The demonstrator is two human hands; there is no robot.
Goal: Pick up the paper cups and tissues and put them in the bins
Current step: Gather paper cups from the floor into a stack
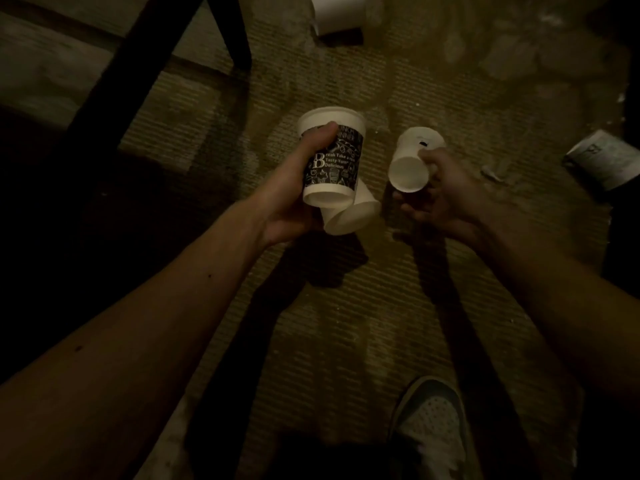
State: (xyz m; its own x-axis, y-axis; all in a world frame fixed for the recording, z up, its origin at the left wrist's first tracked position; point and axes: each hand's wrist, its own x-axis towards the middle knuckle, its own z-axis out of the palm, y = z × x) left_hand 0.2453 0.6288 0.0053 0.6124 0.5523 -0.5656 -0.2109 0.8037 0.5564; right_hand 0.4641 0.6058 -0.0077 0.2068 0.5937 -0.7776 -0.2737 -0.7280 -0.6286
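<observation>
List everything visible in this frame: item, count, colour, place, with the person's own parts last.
printed cup: one, black sleeve with white lettering, held in the left hand.
plain cup: one, white, also in the left hand, beneath the printed cup.
lidded cup: one, white, in the right hand.
floor cups: two, white, lying at top centre.
patterned cup: one, grey-white, lying at the right edge.
table leg: dark, upper left.
carpet: brownish, ribbed.
shoe: one, pale, bottom.
left hand, right hand: each gripping cups.
</observation>
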